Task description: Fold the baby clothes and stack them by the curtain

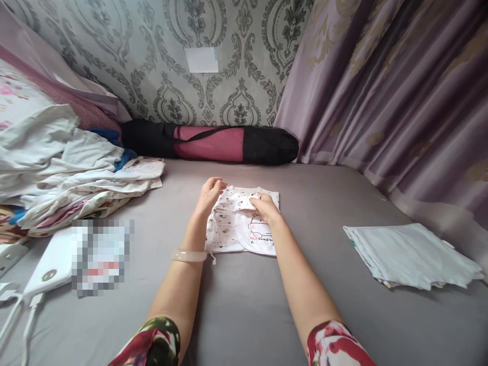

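A small white baby shirt (224, 236) lies flat on the grey sheet in front of me, printed with little figures, a cartoon face and lettering. Thin ties hang at its left side. My right hand (266, 207) pinches a folded strip of its printed cloth between thumb and fingers, over the upper right part. Beside the shirt's upper left corner is my left hand (213, 193), fingers loosely stretched to the right and nothing visible in them. A pale bangle (189, 255) circles my left wrist.
White clothes (87, 157) are heaped at the left. Below them lie a white power bank (53, 262) with a cable and a blurred packet (104, 259). Folded pale cloths (412, 254) rest at the right. A black and pink mat bag (209, 143) lies along the wall beside purple curtains (366, 86).
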Motion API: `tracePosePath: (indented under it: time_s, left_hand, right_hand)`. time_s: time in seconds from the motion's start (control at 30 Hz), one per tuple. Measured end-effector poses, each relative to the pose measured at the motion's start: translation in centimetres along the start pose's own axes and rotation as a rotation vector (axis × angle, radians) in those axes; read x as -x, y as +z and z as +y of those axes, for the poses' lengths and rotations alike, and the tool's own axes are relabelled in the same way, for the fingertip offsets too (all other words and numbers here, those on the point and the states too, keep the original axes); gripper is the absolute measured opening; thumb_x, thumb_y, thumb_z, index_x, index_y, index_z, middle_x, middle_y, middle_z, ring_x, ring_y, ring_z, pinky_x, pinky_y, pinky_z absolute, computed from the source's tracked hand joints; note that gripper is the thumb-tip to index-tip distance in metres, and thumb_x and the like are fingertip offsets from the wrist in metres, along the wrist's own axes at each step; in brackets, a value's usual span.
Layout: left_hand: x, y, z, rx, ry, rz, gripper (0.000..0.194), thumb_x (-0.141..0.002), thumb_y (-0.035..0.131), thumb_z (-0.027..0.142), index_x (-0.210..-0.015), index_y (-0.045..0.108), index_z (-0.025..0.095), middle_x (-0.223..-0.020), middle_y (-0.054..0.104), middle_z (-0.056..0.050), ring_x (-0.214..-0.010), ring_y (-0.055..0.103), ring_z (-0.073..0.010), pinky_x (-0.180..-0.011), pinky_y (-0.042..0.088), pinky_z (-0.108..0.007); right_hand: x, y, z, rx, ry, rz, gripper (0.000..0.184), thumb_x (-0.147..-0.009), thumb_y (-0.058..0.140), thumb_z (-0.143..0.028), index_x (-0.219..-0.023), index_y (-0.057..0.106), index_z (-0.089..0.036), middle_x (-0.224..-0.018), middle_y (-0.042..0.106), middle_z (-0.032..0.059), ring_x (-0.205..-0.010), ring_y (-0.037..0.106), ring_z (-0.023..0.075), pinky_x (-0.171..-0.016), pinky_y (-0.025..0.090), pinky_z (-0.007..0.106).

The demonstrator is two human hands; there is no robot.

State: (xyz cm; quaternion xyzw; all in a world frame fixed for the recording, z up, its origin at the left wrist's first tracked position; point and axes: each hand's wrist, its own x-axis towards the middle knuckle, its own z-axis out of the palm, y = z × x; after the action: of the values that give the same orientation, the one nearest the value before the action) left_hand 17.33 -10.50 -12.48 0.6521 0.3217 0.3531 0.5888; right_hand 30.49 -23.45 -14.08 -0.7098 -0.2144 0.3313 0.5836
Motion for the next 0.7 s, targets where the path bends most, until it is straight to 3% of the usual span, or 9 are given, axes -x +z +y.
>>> tracePosePath:
  time_s: [0.13,0.3,0.57,0.7]
  left_hand:
    - [-0.4,-1.1,-1.8,-0.371,0.042,-0.034,0.041,-0.074,0.047,0.016,-0.113,0.059,0.016,-0.107,0.070,-0.011,-0.102,0.064,-0.0212,-0.091,0.048,-0.034]
    - [0.5,-0.6,-2.3,-0.706,0.074,-0.173,0.053,-0.069,0.049,0.008,-0.119,0.059,0.020,-0.121,0.066,-0.010,-0.109,0.061,-0.0252,-0.093,0.045,-0.035]
    - [0.8,-0.7,-2.0,-0.931,0.088,-0.255,0.058,-0.070,0.045,0.004,-0.124,0.055,0.022,-0.126,0.063,-0.011,-0.119,0.055,-0.0264,-0.098,0.041,-0.038]
    - [0.7,0.5,-2.0,-0.965,0.211,-0.224,0.053,-0.078,0.043,0.006,-0.130,0.052,0.018,-0.137,0.055,-0.015,-0.130,0.046,-0.0268,-0.108,0.035,-0.043]
  right_hand:
    - [-0.7,-0.8,0.2,0.289,-0.164,0.086,0.036,-0.080,0.050,-0.021,-0.112,0.067,-0.017,-0.105,0.072,0.0058,-0.101,0.065,0.0211,-0.089,0.051,0.030]
    - [-0.8,-1.5,-0.1,0.622,-0.247,0.201,0.043,-0.087,0.043,-0.022,-0.127,0.058,-0.016,-0.125,0.065,0.0081,-0.116,0.058,0.0198,-0.101,0.041,0.028]
    - [0.0,-1.4,0.8,0.939,-0.310,0.210,0.054,-0.091,0.028,-0.009,-0.142,0.043,-0.009,-0.139,0.053,0.0144,-0.128,0.047,0.0217,-0.107,0.034,0.030]
    - [0.7,-0.4,0.7,1.033,-0.442,0.230,0.055,-0.091,0.025,-0.008,-0.144,0.041,-0.008,-0.152,0.038,0.0138,-0.141,0.031,0.0222,-0.115,0.021,0.038]
